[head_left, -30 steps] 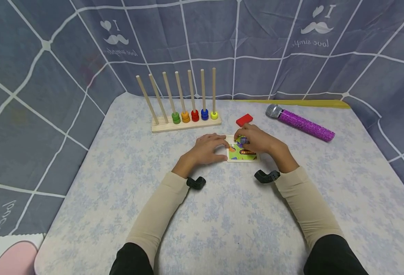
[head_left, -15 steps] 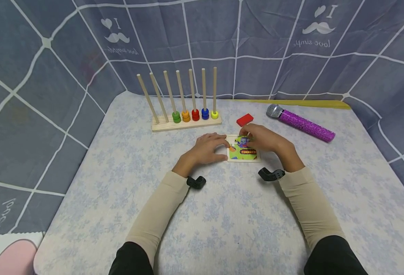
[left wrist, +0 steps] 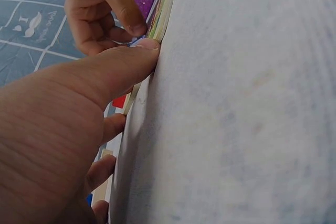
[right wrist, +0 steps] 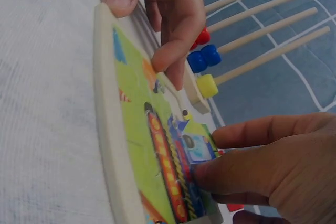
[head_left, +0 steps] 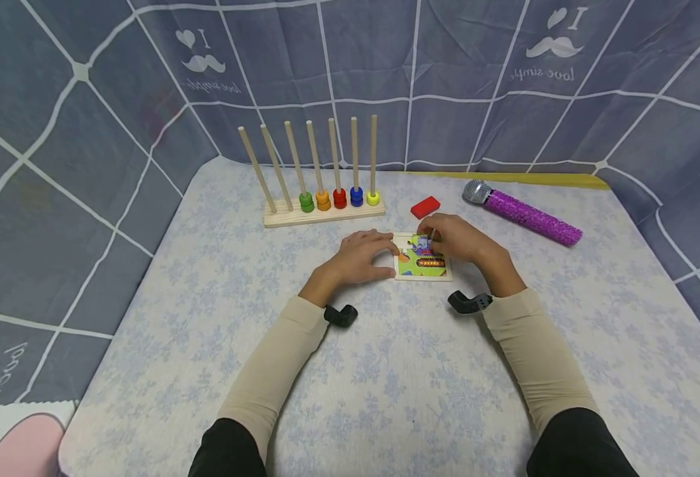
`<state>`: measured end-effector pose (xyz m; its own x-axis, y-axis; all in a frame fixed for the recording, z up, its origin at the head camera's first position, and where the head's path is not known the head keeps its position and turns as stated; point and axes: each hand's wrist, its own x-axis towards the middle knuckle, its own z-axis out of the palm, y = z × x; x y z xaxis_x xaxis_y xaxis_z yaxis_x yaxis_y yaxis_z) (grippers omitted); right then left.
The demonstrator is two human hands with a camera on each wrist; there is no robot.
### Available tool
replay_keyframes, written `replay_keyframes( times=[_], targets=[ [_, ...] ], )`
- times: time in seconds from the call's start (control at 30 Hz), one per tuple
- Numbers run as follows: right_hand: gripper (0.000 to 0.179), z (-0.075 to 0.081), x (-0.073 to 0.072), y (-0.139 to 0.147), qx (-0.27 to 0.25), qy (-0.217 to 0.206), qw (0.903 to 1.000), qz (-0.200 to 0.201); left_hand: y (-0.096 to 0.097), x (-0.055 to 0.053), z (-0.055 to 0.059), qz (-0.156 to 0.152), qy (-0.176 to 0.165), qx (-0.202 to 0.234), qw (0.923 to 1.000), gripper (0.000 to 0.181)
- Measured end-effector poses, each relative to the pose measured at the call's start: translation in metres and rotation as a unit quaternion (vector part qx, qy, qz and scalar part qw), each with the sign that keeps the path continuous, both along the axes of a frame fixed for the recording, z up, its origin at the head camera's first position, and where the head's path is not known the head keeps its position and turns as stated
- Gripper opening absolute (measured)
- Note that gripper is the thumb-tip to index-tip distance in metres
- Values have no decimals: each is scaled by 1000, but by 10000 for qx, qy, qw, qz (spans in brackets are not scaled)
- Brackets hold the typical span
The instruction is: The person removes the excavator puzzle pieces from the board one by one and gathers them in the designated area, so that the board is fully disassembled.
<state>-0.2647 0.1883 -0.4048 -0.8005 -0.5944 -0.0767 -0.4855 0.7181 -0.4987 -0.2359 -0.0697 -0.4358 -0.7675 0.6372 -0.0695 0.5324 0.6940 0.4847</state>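
Note:
A small wooden-framed jigsaw puzzle [head_left: 422,270] lies flat on the table, its picture green with a blue and orange tracked vehicle. My left hand [head_left: 358,258] holds the frame's left side, the thumb at the near corner and the index fingertip on the picture. Over the far right part, my right hand [head_left: 459,238] pinches a puzzle piece [right wrist: 197,148] with the blue cab on it between thumb and fingers. In the right wrist view that piece sits slightly raised at the frame's far edge. The fingers partly hide it, so how well it is seated cannot be told.
Behind the puzzle lies a red block [head_left: 425,207]. A purple glitter microphone [head_left: 528,215] rests at the back right. At the back left stands a wooden peg rack [head_left: 326,217] with coloured beads on several upright pegs. A patterned curtain [head_left: 373,66] hangs behind the table.
My right hand has shifted a little to the right over the puzzle, uncovering more of the blue vehicle, and then stayed almost still. The left hand has kept its place on the frame.

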Motion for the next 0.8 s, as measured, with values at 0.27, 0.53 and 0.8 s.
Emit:
replay_keyframes(
  times=[0.27, 0.53, 0.8],
  targets=[
    [25, -8, -3, 5, -65, 26, 9998, -167, 2, -1, -1, -48, 40, -56, 10000, 38],
    [25, 0, -1, 20, -651, 436, 9953, -568, 3, -1, -2, -23, 30, -100, 9999, 37],
    [23, -3, 7, 75, -1217, 607, 9853, -1033, 4, -1, -2, 73, -55, -115, 9999, 34]
  ],
)
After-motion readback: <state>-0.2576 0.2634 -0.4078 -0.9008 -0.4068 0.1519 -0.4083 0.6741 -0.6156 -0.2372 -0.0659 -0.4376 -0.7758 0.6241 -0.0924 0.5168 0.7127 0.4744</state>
